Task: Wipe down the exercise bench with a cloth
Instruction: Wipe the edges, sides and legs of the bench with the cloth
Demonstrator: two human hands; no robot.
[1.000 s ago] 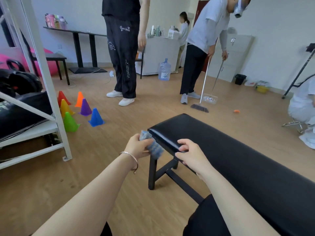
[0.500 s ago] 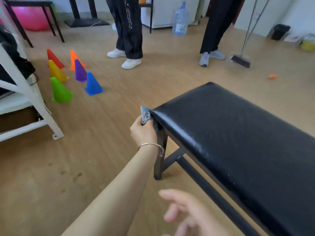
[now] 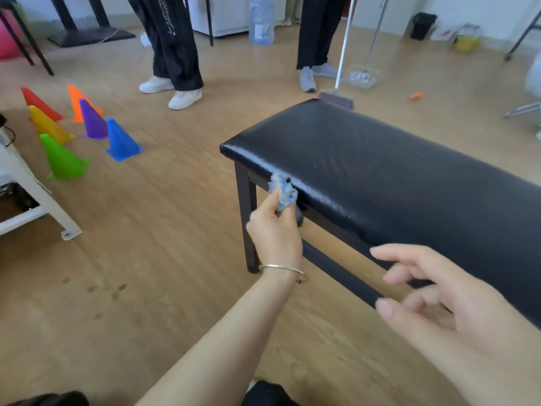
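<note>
Left hand grips bunched blue cloth, pressed on near side edge of bench by left end. Right hand hovers near, fingers loosely spread, holding nothing. Risk: small wad slips off rounded edge; top pad left unwiped.

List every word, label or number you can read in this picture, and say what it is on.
Nothing can be read.
White print down the leg of the black trousers: too blurred to read.
Label on the water jug: too blurred to read.
Bench, cloth and cones: no text shows.
</note>
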